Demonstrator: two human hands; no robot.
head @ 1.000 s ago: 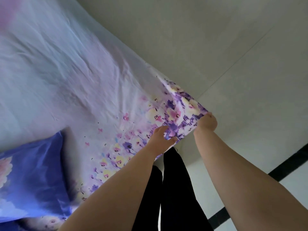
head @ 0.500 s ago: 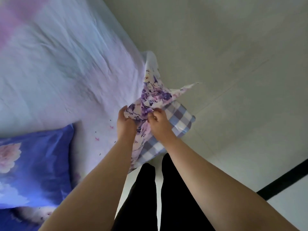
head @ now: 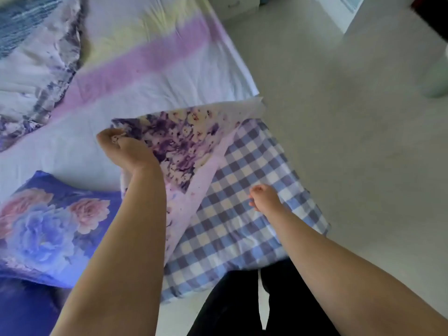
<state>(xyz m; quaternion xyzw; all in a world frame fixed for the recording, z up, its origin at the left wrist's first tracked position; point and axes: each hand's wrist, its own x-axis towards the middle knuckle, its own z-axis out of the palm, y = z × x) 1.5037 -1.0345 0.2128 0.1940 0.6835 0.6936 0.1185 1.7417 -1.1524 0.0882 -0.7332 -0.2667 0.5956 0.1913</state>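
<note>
Sheet [head: 184, 139] may slip from the left hand [head: 126, 151] thinly pinching it above the mattress [head: 242, 229]; blur hides whether the right hand [head: 265, 198] grips.

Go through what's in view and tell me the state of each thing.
Floral sheet: corner lifted and folded back.
Checked cover: exposed beneath it.
Left hand: raised, grips the sheet corner.
Right hand: on the checked cover, fingers curled, grip unclear.
Blue pillow: lying flat.
Quilt: crumpled, far side.
</note>
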